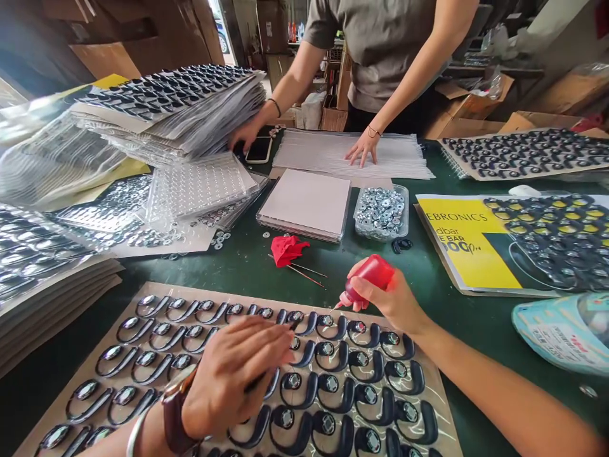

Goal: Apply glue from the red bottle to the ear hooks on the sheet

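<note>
The left hand (233,374) lies nearest, its grip open, palm and fingers flat on a cardboard sheet (200,293) of black ear hooks (333,384). Just beyond, the right hand (397,301) has its grip closed around a red bottle (373,273), nozzle tilted down toward the sheet's far edge. On the green counter (247,266) behind lie a red cloth (288,249) and a tray of washers (380,212). Across it, another person's hand (364,149) rests on white sheets (328,155).
</note>
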{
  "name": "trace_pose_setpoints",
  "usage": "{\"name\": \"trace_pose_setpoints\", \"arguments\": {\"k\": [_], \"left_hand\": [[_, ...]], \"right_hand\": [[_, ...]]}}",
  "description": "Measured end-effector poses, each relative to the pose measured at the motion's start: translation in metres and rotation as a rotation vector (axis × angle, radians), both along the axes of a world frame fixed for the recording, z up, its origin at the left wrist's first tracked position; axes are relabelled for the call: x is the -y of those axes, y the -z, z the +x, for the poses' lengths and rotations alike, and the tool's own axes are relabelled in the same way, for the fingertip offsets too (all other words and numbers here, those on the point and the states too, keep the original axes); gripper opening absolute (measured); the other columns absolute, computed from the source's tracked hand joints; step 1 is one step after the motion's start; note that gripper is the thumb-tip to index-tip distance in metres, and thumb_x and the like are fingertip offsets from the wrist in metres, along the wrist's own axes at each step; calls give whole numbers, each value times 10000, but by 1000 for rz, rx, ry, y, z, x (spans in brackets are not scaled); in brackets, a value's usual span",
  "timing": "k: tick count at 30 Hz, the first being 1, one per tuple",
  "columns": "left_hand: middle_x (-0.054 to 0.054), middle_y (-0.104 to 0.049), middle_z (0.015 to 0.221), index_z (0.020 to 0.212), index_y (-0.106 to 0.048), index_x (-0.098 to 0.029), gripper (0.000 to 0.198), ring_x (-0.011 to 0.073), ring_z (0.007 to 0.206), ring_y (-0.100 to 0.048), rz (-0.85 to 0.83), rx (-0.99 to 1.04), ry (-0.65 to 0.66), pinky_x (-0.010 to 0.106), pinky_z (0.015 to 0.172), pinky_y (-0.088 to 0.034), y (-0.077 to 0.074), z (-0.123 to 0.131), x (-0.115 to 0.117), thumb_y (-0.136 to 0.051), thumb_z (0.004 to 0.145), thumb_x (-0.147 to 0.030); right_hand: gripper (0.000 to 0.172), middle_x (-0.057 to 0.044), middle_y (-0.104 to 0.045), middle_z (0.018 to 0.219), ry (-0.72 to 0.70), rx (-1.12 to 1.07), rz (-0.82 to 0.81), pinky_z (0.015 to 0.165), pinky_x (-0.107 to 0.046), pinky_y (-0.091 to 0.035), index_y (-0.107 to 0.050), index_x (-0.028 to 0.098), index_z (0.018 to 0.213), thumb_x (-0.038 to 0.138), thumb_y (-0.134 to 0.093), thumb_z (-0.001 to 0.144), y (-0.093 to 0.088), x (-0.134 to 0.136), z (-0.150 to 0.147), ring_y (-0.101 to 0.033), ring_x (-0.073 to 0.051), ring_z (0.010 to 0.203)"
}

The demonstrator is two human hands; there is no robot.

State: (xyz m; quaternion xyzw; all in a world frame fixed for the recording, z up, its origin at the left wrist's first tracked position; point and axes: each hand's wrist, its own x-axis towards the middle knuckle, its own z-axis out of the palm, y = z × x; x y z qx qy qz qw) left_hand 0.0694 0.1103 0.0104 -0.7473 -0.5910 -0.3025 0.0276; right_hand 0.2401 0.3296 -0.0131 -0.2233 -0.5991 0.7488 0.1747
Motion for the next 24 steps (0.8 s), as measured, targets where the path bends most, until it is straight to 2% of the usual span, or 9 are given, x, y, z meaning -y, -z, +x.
{"name": "trace_pose_setpoints", "arguments": {"k": [3,7,14,18,24], "left_hand": [[99,-748,976,1064,-659,-68,204,201,900,-719,70,-140,118,332,851,-574,5,13,-5,-511,944,-140],[111,-741,1001,1056,-671,-47,194,215,924,-716,67,-218,169,335,865,-581,14,19,-15,-575,923,-151],[98,-748,987,1028,-693,-61,185,210,936,-718,141,-277,116,325,924,-560,18,27,-20,-578,928,-165],[106,-748,951,981,-703,-62,174,211,944,-716,237,-307,79,327,956,-549,26,37,-16,-563,931,-152],[104,-743,971,994,-702,-76,213,204,957,-706,234,-332,77,331,987,-540,30,38,-15,-508,943,-145]], "right_hand": [[312,-5,-635,590,147,12,53,473,-233,-496,-600,170,842,463,-706,839,2,12,1,-672,-174,586],[294,-3,-631,620,101,-25,37,541,-272,-556,-595,182,823,447,-723,823,5,18,0,-670,-175,596],[245,-24,-704,665,33,4,102,575,-265,-541,-613,186,871,396,-732,829,18,19,1,-694,-184,622],[256,-32,-719,675,-3,46,130,565,-254,-524,-619,183,870,405,-737,822,17,21,1,-672,-170,600],[242,-34,-731,685,-9,67,168,555,-240,-514,-629,187,880,395,-738,820,18,22,2,-657,-158,590]]}}
